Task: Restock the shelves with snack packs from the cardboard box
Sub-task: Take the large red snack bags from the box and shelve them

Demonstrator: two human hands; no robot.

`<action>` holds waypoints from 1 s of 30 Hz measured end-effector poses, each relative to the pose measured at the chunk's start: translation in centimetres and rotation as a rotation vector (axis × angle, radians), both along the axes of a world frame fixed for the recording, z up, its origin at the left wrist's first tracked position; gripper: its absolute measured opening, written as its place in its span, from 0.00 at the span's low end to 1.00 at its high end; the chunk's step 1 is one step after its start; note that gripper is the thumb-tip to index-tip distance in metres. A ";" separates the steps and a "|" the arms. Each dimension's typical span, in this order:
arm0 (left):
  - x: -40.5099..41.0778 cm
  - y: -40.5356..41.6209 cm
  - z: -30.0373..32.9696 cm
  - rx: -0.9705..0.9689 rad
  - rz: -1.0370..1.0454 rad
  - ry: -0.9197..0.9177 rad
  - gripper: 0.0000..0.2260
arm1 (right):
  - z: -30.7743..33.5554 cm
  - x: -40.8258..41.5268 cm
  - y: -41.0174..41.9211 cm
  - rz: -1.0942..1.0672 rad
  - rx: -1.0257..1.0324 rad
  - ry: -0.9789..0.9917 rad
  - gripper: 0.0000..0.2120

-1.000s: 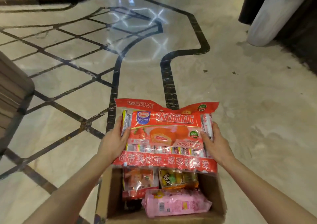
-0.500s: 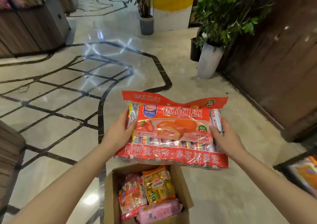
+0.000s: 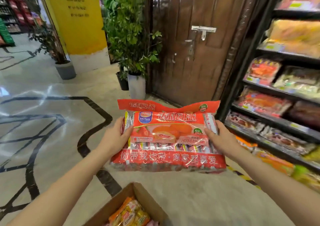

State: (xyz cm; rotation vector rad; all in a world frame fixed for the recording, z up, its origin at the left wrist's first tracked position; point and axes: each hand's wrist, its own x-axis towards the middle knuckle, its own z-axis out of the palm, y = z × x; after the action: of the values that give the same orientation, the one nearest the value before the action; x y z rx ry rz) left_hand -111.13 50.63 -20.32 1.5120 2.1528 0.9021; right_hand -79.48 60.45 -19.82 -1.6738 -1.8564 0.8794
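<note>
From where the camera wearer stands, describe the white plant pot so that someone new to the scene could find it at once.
Start at the dark brown wooden door in the middle of the view. At its lower left corner, on the floor, stands the white plant pot holding a leafy green plant. Unlike the grey pot by the yellow wall, it is tall, white and nearest the door.

A brown wooden door (image 3: pixel 194 44) with a metal latch (image 3: pixel 203 30) stands shut; a leafy plant in a white pot (image 3: pixel 136 86) sits just left of it. A yellow pillar (image 3: pixel 76 18) rises behind; another potted plant (image 3: pixel 65 69) stands beside it on the marble floor (image 3: pixel 43 122).

Left hand (image 3: pixel 114 137) and right hand (image 3: pixel 220 139) grip a red snack pack (image 3: pixel 166 139) beside stocked shelves (image 3: pixel 277 122).
</note>
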 end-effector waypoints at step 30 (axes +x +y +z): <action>52.6 17.5 3.9 -0.030 -0.782 0.053 0.24 | 4.4 51.1 -8.2 -0.749 0.022 -0.008 0.25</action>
State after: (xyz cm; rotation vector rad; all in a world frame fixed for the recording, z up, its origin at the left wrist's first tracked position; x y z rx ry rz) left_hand -58.52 68.16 -16.37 2.1233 1.3686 0.5412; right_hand -28.39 52.29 -15.38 -2.1191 -1.0702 0.5205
